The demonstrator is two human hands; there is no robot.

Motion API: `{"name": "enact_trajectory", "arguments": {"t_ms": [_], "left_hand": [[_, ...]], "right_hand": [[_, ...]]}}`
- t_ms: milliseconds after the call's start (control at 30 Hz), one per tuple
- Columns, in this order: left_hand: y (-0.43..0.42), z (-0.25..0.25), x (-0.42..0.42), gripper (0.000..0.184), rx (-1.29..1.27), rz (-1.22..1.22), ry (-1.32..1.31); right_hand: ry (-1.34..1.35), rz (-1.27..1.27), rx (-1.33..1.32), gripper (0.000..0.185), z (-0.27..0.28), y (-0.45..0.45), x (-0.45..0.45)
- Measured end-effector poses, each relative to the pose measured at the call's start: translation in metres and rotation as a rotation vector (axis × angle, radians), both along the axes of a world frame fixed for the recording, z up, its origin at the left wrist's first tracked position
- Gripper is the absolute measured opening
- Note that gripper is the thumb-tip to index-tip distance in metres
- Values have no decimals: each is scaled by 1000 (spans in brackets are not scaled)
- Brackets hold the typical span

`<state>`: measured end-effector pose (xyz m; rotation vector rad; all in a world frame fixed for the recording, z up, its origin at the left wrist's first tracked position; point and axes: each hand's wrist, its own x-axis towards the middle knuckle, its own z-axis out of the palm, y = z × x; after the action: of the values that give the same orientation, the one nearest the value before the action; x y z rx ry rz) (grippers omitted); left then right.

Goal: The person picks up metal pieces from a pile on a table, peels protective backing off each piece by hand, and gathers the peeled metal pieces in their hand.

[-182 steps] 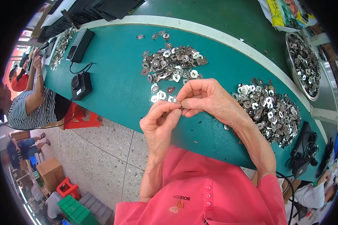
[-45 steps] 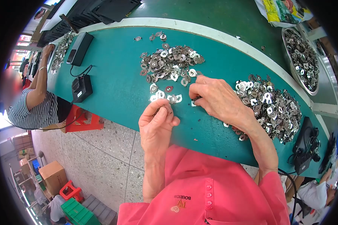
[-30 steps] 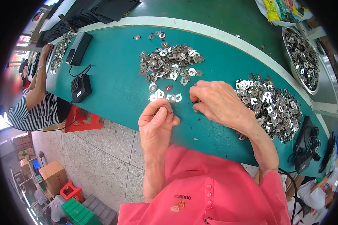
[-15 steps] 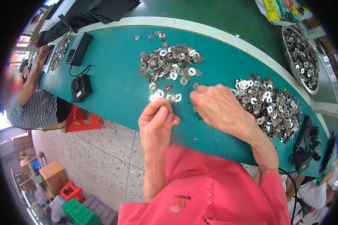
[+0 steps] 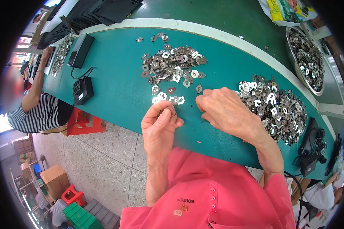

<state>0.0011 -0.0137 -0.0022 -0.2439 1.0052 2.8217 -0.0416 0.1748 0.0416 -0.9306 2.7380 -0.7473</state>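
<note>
My left hand [image 5: 158, 128] is closed above the table's near edge, thumb bent toward the curled fingers. Something small and dark shows between them, too hidden to name. A few shiny slotted metal discs [image 5: 162, 96] lie just beyond its fingertips, with a reddish disc [image 5: 171, 90] among them. My right hand [image 5: 227, 112] hovers low over the table, back up, with fingers bent together; what they hold, if anything, is hidden. One single disc [image 5: 199, 88] lies beside its knuckles. To its right spreads a large pile of metal discs [image 5: 273, 108]; a smaller pile [image 5: 174, 63] lies farther back.
A metal bowl [image 5: 321, 86] full of discs stands at the far right. Black power adapters [image 5: 83, 91] with cables sit on the green table [image 5: 114, 76] at left, and more black devices [image 5: 311, 149] at right. A person in a striped shirt [image 5: 36, 114] works at left.
My right hand has shifted slightly right, showing more of the single disc beside it. My left hand stays almost still. The other person's arm at left has moved a little.
</note>
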Motion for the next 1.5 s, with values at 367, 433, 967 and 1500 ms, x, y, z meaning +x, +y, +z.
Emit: {"name": "enact_trajectory", "arguments": {"t_ms": [367,433,967,1500], "left_hand": [[-1,1,0,17,-60,-56,-7],[-1,2,-1,17,-64,-54,-14],[-1,1,-1,23,-63,-79,11],[2,4,-1,21,-147,-91,-10]], "right_hand": [[-41,-28,72,6,0,2,-8],[-59,-46,87,8,-2,3,-8],[-97,-78,-31,13,2,9,-18],[-495,-125,-243,8,21,3,-21]]}}
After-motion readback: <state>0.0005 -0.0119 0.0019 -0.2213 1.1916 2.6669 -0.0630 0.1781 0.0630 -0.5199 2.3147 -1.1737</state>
